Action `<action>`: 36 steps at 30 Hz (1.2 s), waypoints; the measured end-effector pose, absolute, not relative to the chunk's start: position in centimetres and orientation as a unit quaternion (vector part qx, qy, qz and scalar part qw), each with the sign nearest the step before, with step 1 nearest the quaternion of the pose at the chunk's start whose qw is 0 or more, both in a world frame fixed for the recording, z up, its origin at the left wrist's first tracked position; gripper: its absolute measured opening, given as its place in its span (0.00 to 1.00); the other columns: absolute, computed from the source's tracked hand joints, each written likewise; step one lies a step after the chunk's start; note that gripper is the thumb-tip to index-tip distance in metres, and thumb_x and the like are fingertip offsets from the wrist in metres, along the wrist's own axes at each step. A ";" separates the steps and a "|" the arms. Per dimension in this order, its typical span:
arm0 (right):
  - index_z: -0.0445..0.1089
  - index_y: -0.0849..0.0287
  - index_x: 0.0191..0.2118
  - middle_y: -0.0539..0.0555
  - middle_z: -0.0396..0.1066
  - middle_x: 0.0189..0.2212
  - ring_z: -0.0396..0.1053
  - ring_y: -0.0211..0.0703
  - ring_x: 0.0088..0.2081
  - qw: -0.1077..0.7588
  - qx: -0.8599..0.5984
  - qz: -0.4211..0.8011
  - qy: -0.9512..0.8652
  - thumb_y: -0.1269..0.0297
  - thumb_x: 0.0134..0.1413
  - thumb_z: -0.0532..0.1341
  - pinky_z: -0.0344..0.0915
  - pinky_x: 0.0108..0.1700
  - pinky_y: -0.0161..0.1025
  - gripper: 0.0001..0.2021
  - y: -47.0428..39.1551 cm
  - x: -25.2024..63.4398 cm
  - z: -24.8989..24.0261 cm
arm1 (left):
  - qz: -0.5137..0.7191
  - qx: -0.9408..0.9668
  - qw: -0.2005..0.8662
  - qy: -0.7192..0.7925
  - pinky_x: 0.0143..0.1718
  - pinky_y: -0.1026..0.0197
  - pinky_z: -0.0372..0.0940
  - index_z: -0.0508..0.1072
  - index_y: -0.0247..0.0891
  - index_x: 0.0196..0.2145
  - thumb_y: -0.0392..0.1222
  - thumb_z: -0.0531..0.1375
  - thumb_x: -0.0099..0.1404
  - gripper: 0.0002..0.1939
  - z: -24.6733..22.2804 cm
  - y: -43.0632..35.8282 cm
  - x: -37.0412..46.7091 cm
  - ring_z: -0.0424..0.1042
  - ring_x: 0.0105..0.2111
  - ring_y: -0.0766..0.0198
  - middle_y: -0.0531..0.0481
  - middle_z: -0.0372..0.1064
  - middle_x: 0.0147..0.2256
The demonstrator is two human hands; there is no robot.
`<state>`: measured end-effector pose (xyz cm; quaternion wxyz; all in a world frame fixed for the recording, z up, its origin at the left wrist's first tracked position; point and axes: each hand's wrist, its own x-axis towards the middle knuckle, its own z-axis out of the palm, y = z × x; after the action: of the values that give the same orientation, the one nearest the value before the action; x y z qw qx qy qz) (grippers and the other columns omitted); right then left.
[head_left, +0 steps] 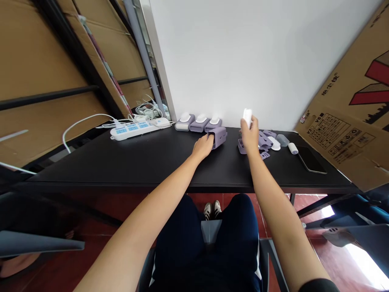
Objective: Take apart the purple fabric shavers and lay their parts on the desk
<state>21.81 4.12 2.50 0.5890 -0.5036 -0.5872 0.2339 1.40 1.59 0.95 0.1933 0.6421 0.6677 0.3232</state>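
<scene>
In the head view my left hand (203,147) is closed on a hollow purple plastic housing (219,137), its open end facing me and some fingers hidden by it. My right hand (250,132) grips a small white ribbed piece (247,117), raised above the table. Just below that hand lie loose purple plastic parts (265,140) and a white oval piece (275,143). Behind my left hand, several purple units with white tops (199,122) stand in a row against the wall.
A white power strip (141,127) with tangled cables lies at the left on the black table (146,158). To the right are a clear cup-like part (282,140), a white cylinder (292,148) and a phone (311,159). A large cardboard box (343,121) leans at the right edge.
</scene>
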 end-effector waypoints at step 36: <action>0.77 0.60 0.55 0.67 0.69 0.52 0.65 0.68 0.57 0.405 -0.725 -0.025 -0.556 0.56 0.74 0.55 0.60 0.60 0.60 0.19 3.0 29.1 0.9 | 0.241 0.738 -0.089 0.624 0.64 0.44 0.60 0.71 0.34 0.68 0.42 0.51 0.74 0.28 0.6 5.9 4.0 0.62 0.66 0.42 0.36 0.64 0.69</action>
<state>29.12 2.99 0.86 0.4048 -0.7255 -0.5560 -0.0251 3.98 5.90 0.61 -0.0892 0.7384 0.6236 0.2406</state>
